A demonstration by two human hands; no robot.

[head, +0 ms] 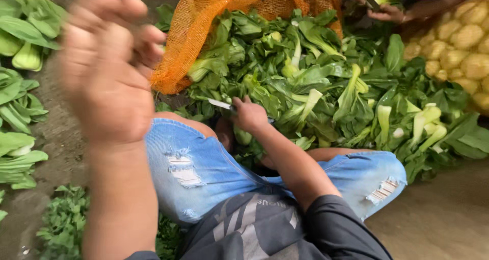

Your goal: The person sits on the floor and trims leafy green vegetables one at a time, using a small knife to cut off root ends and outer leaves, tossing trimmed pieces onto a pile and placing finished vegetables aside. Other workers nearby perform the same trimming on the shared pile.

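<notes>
Two hands: yours, working apart.
Left hand [104,69]: raised near left, blurred; you cannot tell whether its fingers hold anything.
Right hand [248,115]: fingers closed on a small knife [220,104], blade pointing left, kept low against the greens for reach.
Greens pile [326,87]: centre to far right, spilling from an orange net sack [204,20].
Trimmed heads [20,87]: laid separately, left.
Other person's hands [382,5]: far right.

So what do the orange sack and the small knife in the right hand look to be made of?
Orange sack: open-weave mesh netting, probably plastic, since the greens show through its holes. Knife in the right hand: a pale, shiny blade, likely metal; its handle is hidden inside the fist.
</notes>
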